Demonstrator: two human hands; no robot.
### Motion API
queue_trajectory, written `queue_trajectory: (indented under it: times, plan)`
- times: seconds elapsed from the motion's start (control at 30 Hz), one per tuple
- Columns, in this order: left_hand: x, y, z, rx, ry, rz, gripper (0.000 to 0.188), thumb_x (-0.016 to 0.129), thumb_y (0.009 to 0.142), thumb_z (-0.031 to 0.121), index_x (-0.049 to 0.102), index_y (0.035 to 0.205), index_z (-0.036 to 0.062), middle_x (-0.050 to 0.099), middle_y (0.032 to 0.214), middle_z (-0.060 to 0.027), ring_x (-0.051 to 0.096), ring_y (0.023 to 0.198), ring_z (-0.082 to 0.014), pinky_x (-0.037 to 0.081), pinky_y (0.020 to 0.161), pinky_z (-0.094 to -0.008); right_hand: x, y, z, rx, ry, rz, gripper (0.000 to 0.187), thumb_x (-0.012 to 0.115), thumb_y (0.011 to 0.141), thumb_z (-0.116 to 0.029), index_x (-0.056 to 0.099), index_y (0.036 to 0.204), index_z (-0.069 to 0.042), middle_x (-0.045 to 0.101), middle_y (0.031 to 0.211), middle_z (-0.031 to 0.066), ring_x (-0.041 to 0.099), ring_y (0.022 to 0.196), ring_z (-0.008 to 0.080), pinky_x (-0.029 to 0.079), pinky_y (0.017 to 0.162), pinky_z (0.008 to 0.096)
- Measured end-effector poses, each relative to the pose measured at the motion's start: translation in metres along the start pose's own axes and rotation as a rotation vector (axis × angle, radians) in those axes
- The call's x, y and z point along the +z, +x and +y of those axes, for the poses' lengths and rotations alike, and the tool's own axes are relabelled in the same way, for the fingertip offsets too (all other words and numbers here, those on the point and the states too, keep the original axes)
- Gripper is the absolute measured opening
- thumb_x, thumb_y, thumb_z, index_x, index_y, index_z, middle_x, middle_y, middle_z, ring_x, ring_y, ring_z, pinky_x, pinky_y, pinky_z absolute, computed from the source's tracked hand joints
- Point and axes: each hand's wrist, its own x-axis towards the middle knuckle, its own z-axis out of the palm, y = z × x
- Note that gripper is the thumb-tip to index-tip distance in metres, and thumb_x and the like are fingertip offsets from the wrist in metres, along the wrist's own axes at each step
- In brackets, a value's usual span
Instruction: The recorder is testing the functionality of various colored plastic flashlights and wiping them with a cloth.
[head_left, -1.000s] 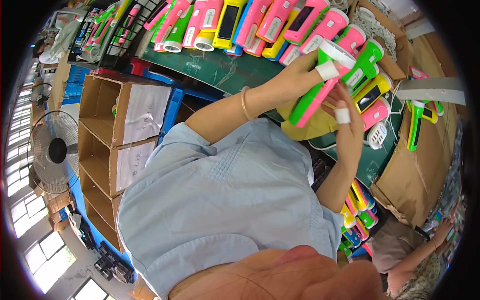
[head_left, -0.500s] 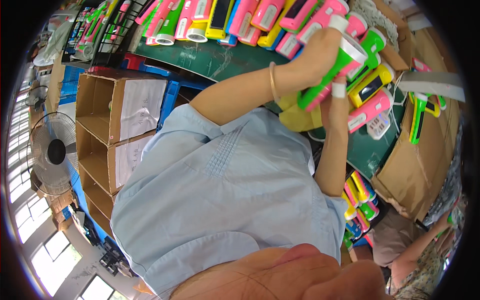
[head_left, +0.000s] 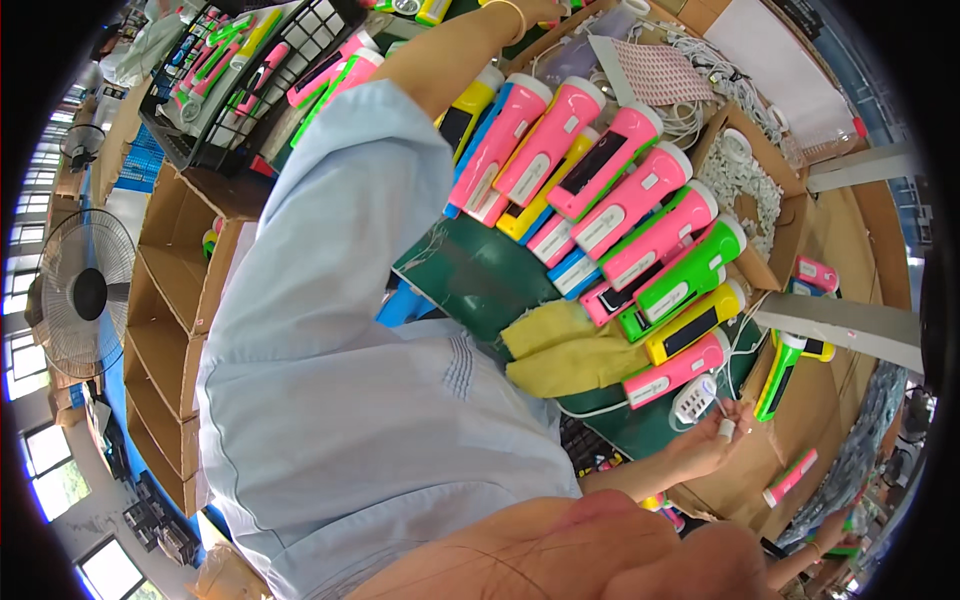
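My left arm reaches to the top edge, with a bracelet at the wrist. Only part of my left hand [head_left: 541,10] shows there; its fingers are cut off, near the far end of the table. At the right side, my right hand [head_left: 708,446] has a white wrap on one finger. Its fingers look loosely apart, with no flashlight in them, beside a white multi-port charger [head_left: 692,399] with cables. A pink flashlight [head_left: 680,368] lies just past the charger. Beyond my right fingertips is a green flashlight [head_left: 779,376] with a dark panel.
Several flashlights, such as a pink one [head_left: 620,158], lie in a row on the green table [head_left: 470,275]. A yellow cloth [head_left: 570,350] lies before them. Around stand a box of small white parts [head_left: 790,228], a black basket [head_left: 215,150], cardboard cubbies [head_left: 170,345] and a grey bar [head_left: 830,322].
The green-and-pink flashlight that both hands held is out of them. My left hand has moved to the top edge, my right hand down by the charger. The view has shifted.
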Motion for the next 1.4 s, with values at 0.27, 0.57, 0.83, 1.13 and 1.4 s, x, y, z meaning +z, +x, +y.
queue_trajectory:
  times: [0.27, 0.57, 0.83, 1.13, 1.4]
  plan:
    - [-0.016, 0.018, 0.110, -0.329, -0.668, -0.324, 0.032, 0.051, 0.088, 0.029, 0.057, 0.100, 0.0000, 0.064, 0.081, -0.0112, 0.061, 0.073, -0.0234, 0.048, 0.064, -0.0335, 0.060, -0.045, -0.020, 0.477, -0.065, -0.399, 0.025, 0.052, 0.089, -0.017, 0.056, 0.097, 0.007, 0.053, 0.071, 0.0082, 0.050, 0.061, 0.0126, 0.046, 0.063, 0.0280]
    - [-0.127, -0.307, 0.327, 0.479, -1.379, -0.898, 0.033, 0.052, 0.086, 0.027, 0.049, 0.100, -0.0019, 0.061, 0.075, -0.0104, 0.062, 0.072, -0.0176, 0.050, 0.063, -0.0304, 0.146, -0.085, -0.031, 0.098, -0.006, -0.258, 0.040, 0.060, 0.083, -0.027, 0.052, 0.108, 0.003, 0.058, 0.100, 0.0145, 0.057, 0.091, 0.0245, 0.045, 0.082, 0.0344]
    - [-0.088, -0.340, 0.346, 0.130, -1.781, -0.200, 0.057, 0.067, 0.078, 0.028, 0.045, 0.121, -0.0027, 0.056, 0.110, -0.0106, 0.053, 0.102, -0.0190, 0.042, 0.090, -0.0317, 0.102, -0.112, -0.005, -0.016, -0.438, -0.880, 0.034, 0.064, 0.080, -0.015, 0.049, 0.106, 0.001, 0.057, 0.095, 0.0101, 0.055, 0.086, 0.0163, 0.044, 0.077, 0.0298]
    - [-0.120, -0.300, 0.350, -0.298, -2.319, -0.454, 0.029, 0.058, 0.084, 0.015, 0.044, 0.106, 0.0034, 0.056, 0.083, -0.0092, 0.060, 0.068, -0.0195, 0.054, 0.061, -0.0348, 0.048, -0.097, 0.008, 0.376, -0.337, -0.566, 0.025, 0.052, 0.088, -0.010, 0.055, 0.110, 0.001, 0.057, 0.085, 0.0030, 0.054, 0.072, 0.0078, 0.042, 0.059, 0.0196]
    - [-0.131, -0.284, 0.361, -0.333, -2.382, -0.597, 0.028, 0.054, 0.086, 0.026, 0.050, 0.100, 0.0022, 0.057, 0.081, -0.0094, 0.057, 0.065, -0.0183, 0.050, 0.057, -0.0317, 0.042, -0.109, 0.003, 0.382, -0.365, -0.508, 0.020, 0.051, 0.089, -0.010, 0.058, 0.102, 0.003, 0.054, 0.076, 0.0012, 0.047, 0.060, 0.0055, 0.034, 0.049, 0.0178]
